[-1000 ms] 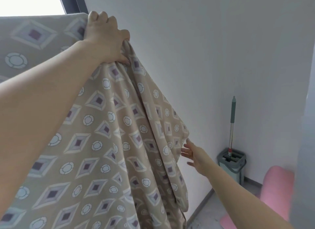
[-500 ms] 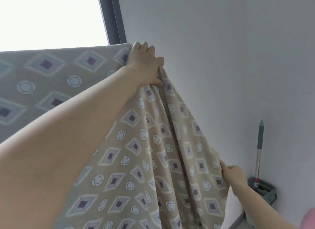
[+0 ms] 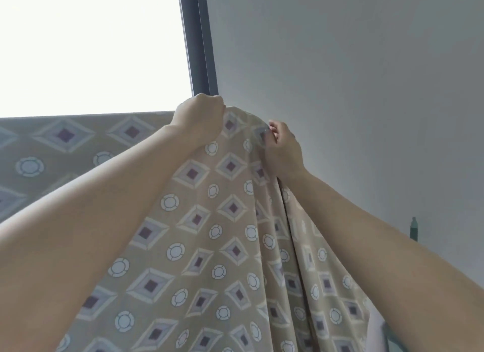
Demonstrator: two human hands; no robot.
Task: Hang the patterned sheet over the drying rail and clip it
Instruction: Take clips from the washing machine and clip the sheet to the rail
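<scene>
The patterned sheet [image 3: 209, 241] is beige with grey diamonds and white rings. It hangs in front of me, its top edge running level from the left to a raised peak at the centre. The drying rail itself is hidden under the cloth. My left hand [image 3: 199, 118] is clenched on the sheet's top edge at that peak. My right hand [image 3: 282, 147] is raised just to the right of it and pinches the sheet's folded side edge between thumb and fingers. No clip is visible.
A bright window fills the upper left, bordered by a dark frame [image 3: 199, 42]. A plain white wall [image 3: 353, 89] lies close behind the sheet on the right. The green tip of a mop handle [image 3: 413, 227] shows low on the right.
My right hand has come up from the sheet's lower side edge to just beside my left hand at the top. The view has tilted upward, showing more window.
</scene>
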